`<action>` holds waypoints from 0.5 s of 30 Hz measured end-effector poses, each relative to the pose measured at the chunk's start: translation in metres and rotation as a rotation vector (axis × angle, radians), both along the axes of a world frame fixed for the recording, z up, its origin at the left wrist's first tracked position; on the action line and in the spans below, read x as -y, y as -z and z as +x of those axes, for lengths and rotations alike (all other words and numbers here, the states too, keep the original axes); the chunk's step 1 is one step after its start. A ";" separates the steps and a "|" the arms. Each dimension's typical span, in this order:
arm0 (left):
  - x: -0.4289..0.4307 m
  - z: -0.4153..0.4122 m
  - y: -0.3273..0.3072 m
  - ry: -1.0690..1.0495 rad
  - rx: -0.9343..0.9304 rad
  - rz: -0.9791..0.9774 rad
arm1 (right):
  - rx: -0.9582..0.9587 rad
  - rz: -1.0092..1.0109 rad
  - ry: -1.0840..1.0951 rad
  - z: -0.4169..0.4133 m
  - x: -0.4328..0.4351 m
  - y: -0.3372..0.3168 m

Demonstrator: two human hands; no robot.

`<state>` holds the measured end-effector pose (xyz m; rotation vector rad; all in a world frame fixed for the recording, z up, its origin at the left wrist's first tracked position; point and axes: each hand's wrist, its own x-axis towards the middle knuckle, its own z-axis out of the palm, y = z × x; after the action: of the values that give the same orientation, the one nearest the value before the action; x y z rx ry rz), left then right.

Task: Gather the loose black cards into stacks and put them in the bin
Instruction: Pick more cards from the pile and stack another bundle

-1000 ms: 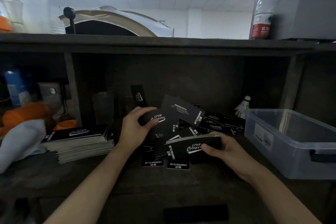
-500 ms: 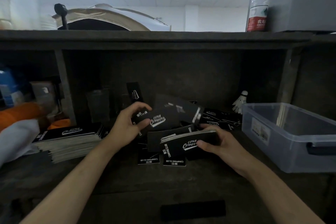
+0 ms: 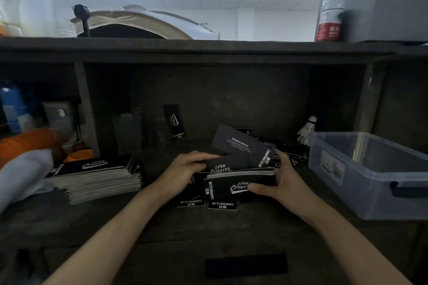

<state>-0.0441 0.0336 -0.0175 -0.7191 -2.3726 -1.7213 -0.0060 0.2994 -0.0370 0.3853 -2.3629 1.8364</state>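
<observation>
My right hand [image 3: 281, 181] grips a small stack of black cards [image 3: 236, 180] on edge at the middle of the dark shelf, thumb on its printed front. My left hand [image 3: 183, 172] holds a loose black card [image 3: 225, 164] and lays it against the back of that stack. More loose black cards [image 3: 240, 143] lie scattered behind and under the hands, and two [image 3: 222, 205] lie flat in front. A clear plastic bin [image 3: 370, 190] stands at the right; nothing shows inside it. A tall neat pile of cards [image 3: 97, 176] sits at the left.
A white shuttlecock [image 3: 306, 131] stands behind the bin. One card [image 3: 174, 121] leans on the shelf's back wall. Orange and white items [image 3: 25, 152] crowd the far left compartment. A red-capped bottle [image 3: 330, 7] stands on the shelf top. A dark slot [image 3: 246, 265] sits below the front edge.
My left hand has carried its card down and to the right, onto the back of the stack held by my right hand. The right hand has stayed almost still.
</observation>
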 end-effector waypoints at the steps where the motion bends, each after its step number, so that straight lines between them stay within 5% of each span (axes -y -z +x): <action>1: -0.003 0.002 -0.002 0.012 0.008 0.007 | -0.014 0.023 -0.018 0.000 0.001 0.000; 7: -0.020 0.011 -0.009 0.005 0.090 0.097 | -0.052 0.088 -0.064 0.007 0.002 -0.003; 10: -0.026 0.014 -0.014 -0.141 0.184 0.324 | -0.047 0.093 -0.074 0.009 0.001 -0.005; 12: -0.031 0.013 -0.023 -0.224 0.064 0.398 | -0.046 0.096 -0.077 0.010 0.002 -0.005; 15: -0.040 0.012 -0.033 -0.229 -0.255 0.225 | -0.048 0.104 -0.073 0.010 0.002 -0.005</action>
<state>-0.0318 0.0737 0.0151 -0.5681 -1.9693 -1.6537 0.0044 0.2975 -0.0320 0.5273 -2.4496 1.7168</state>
